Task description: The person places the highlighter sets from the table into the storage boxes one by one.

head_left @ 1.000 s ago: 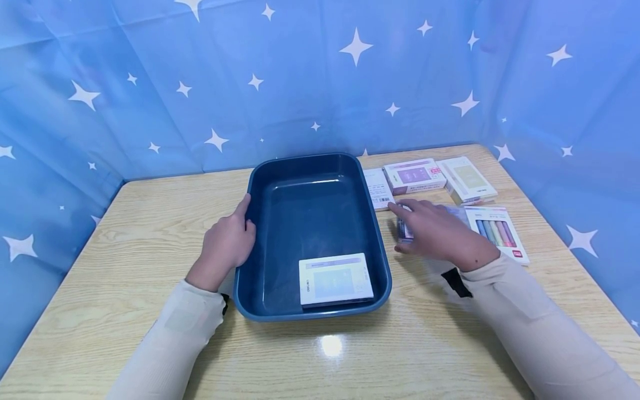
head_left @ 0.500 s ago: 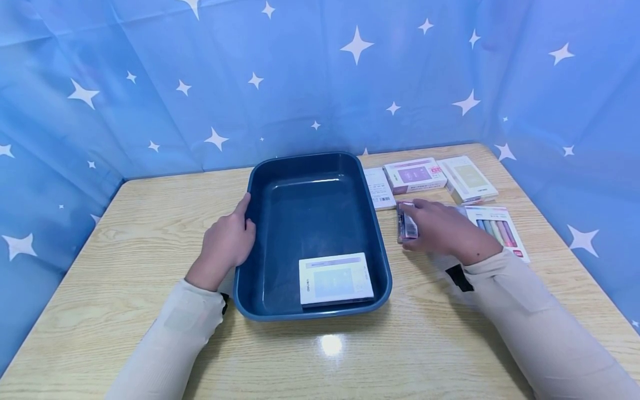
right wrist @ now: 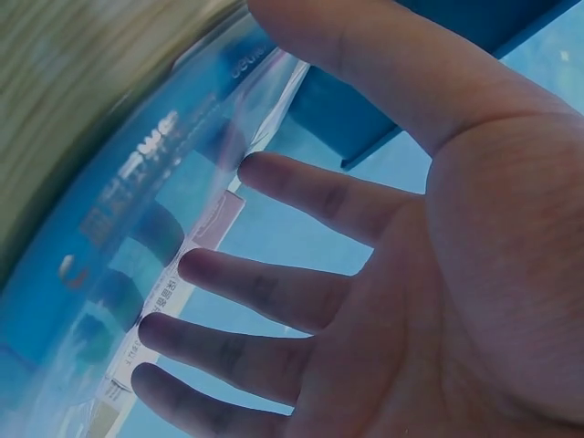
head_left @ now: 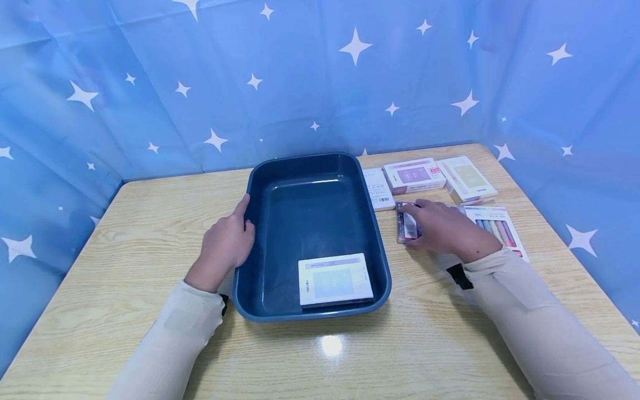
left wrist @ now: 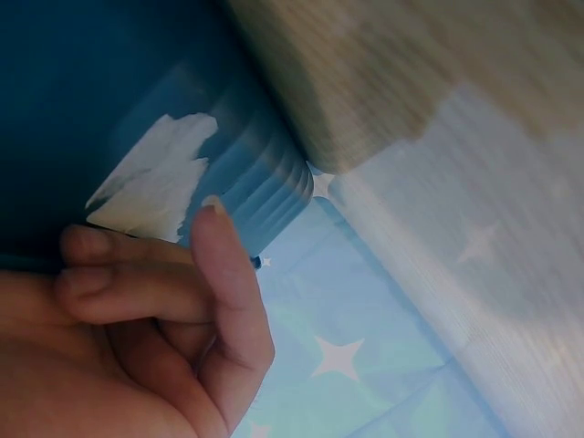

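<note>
In the head view a dark blue plastic bin (head_left: 312,222) stands mid-table. My left hand (head_left: 227,241) grips its left rim, with the index finger along the edge. In the left wrist view, curled fingers (left wrist: 137,283) lie against the bin's outer wall, near a torn white label (left wrist: 160,178). My right hand (head_left: 442,228) holds a clear plastic box (head_left: 408,225) on the table, right of the bin; the hand covers much of it. In the right wrist view, thumb and fingertips touch the edges of this clear box (right wrist: 128,228); its contents are blurred. A white carton (head_left: 335,279) lies inside the bin, near its front.
Behind the right hand lie a white carton (head_left: 378,190) beside the bin, a purple-and-white carton (head_left: 415,175) and a yellow-and-white carton (head_left: 467,179). A pack of coloured sticks (head_left: 500,230) sits partly behind the right wrist. A blue starry curtain (head_left: 310,78) backs the table.
My right hand's fingers have drawn in on the clear plastic box, and the hand has shifted slightly right. The left hand and the bin have not visibly moved.
</note>
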Tool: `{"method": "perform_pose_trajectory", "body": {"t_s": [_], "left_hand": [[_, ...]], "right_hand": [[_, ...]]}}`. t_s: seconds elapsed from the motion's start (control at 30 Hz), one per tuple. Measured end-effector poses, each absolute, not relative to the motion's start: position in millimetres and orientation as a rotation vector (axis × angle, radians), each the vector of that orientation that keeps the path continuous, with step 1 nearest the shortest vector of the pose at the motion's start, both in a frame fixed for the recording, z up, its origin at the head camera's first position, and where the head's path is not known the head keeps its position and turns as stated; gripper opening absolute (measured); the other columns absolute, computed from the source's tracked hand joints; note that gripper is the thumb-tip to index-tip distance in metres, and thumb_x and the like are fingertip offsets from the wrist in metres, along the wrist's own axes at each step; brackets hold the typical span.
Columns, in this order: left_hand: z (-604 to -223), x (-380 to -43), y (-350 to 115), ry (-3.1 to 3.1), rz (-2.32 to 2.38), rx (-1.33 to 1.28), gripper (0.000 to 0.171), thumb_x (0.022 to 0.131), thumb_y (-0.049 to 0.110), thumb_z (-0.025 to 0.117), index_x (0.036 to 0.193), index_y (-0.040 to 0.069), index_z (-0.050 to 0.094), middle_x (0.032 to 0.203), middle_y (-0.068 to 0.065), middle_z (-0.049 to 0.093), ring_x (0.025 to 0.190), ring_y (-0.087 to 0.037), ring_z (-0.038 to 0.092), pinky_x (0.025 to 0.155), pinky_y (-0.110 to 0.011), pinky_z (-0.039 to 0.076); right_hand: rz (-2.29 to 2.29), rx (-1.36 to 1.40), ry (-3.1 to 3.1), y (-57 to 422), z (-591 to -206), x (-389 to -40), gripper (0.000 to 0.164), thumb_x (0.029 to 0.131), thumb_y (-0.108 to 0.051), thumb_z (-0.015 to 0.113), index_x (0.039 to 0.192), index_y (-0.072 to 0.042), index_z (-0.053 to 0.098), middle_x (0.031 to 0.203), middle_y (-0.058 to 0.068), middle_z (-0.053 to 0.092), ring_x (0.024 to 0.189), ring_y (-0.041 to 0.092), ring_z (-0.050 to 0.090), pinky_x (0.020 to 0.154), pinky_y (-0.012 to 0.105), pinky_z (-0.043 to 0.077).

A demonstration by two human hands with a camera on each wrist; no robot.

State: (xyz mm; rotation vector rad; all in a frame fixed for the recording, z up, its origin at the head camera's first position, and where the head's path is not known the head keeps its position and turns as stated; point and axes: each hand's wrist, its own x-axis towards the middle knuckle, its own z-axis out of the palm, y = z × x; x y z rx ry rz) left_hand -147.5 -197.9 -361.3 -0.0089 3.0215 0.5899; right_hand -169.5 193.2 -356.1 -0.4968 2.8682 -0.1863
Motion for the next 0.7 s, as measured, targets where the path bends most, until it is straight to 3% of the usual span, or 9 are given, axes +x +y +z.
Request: {"method": "perform_pose_trajectory", "body": {"t_s": [0.7], "left_hand": [[-362.7,-147.9,-199.5,3.013,0.604,-0.007,0.062,0.103,0.021,0.035,0.161,0.012,0.017,0.053,-0.006,0.047,0.042,-0.021,0.049,0.039,-0.029,0.036]], "right_hand": [[-0.258,-0.433,2.811,201.4,-361.1,-177.9,0.082,0.078,-0.027,0.086,0.148,-0.011,0.046,0.151,0.030,0.039,0.131,0.048,0.046,0.104,0.066,0.041]]}}
